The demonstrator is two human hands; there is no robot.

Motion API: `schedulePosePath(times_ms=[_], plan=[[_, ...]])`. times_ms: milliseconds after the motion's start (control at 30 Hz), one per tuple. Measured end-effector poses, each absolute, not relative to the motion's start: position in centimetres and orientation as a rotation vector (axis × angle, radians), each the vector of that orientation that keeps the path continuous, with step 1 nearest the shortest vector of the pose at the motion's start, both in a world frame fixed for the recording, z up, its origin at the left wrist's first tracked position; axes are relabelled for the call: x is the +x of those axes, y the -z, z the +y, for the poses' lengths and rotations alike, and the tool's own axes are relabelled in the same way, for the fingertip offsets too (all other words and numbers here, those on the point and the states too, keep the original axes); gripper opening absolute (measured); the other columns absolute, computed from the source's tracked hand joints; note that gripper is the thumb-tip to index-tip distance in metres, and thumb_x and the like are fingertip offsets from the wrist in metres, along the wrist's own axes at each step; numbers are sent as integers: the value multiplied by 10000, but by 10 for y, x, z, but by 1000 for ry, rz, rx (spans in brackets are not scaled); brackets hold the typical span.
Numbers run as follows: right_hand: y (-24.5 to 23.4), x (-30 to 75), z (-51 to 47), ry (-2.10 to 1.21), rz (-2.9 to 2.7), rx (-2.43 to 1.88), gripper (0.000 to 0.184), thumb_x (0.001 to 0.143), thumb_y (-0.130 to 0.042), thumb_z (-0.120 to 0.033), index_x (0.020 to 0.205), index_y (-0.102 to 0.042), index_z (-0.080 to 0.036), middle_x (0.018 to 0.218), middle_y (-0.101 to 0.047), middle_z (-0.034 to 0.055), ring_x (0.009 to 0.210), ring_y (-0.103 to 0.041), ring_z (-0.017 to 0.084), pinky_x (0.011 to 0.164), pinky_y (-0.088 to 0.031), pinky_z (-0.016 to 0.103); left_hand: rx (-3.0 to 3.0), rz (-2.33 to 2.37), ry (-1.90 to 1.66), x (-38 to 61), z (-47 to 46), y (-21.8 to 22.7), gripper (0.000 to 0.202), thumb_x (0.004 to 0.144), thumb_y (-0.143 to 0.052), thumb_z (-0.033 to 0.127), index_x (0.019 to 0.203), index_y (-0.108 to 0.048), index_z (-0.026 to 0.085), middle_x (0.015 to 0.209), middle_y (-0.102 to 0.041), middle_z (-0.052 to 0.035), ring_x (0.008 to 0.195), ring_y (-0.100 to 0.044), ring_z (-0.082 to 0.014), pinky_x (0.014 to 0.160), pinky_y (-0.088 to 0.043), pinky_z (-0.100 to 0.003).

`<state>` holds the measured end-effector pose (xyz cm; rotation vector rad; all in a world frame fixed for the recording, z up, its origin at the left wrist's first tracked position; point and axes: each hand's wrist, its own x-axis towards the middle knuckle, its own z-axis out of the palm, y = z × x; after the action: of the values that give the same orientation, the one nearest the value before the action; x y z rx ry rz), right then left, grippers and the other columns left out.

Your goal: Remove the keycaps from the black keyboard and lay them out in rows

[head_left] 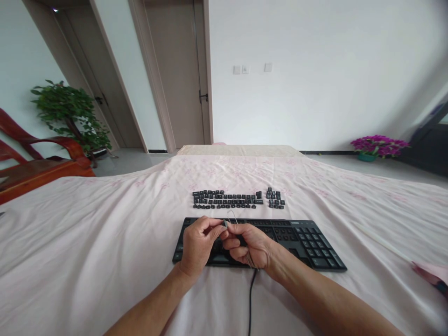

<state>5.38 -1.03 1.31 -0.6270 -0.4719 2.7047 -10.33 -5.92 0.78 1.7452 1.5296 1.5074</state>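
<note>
A black keyboard (324, 245) lies on the cloth in front of me, with many of its keycaps off and the number pad's keys still on. Above its left half, my left hand (197, 242) pinches a small dark keycap (225, 224) between thumb and index finger. My right hand (250, 242) grips a wire keycap puller (231, 215); its thin loops stick up past the fingertips and its other end shows below the palm. Both hands meet at the fingertips around the keycap. Beyond the keyboard, loose black keycaps (227, 201) are laid out in rows.
A pale pink flowered cloth (133, 242) covers the wide surface, with folds. The keyboard's black cable (251, 303) runs toward me. A pink item (430, 273) lies at the right edge. A wooden chair (63, 158) and a plant (70, 109) stand at the left.
</note>
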Motion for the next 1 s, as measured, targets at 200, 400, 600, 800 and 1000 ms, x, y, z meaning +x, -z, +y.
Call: schedulePosePath(times_ms=[200,400,600,800,1000], plan=[[-37,71,13,-2140,-993,-793,256,689,-750,-232,761,-521,-144,742,-544,-8,454,-312,13,341,-96,134,1839,1600,-1301,-107,-56,-3,155,825,-625,306,942,-688,226,857,-692,5,737,-620,-138,697,-468,-245],[-45,66,87,-1223,-1751,-1236,144,792,-595,-308,756,-573,-170,524,-491,-40,418,-332,56,392,-202,191,1940,1655,-1070,-104,-56,3,140,831,-577,213,863,-707,254,877,-698,21,825,-639,-149,754,-448,-252],[-27,46,153,-624,-2073,-1527,54,724,-649,-206,740,-679,-164,644,-638,24,593,-542,120,535,-332,225,1981,1683,-973,-105,-55,3,156,839,-558,221,856,-709,256,878,-688,16,854,-634,-153,769,-439,-254],[-11,40,174,-556,-2169,-1654,72,720,-677,-233,755,-720,-187,757,-690,46,662,-582,138,567,-350,230,2001,1672,-964,-106,-52,8,159,840,-549,227,862,-704,255,875,-679,5,847,-630,-157,758,-437,-254],[0,32,179,-522,-2210,-1743,136,716,-668,-278,809,-740,-209,828,-704,55,717,-601,159,591,-372,235,2025,1662,-959,-106,-52,8,160,834,-553,211,867,-703,255,874,-675,-4,849,-630,-171,752,-443,-269]])
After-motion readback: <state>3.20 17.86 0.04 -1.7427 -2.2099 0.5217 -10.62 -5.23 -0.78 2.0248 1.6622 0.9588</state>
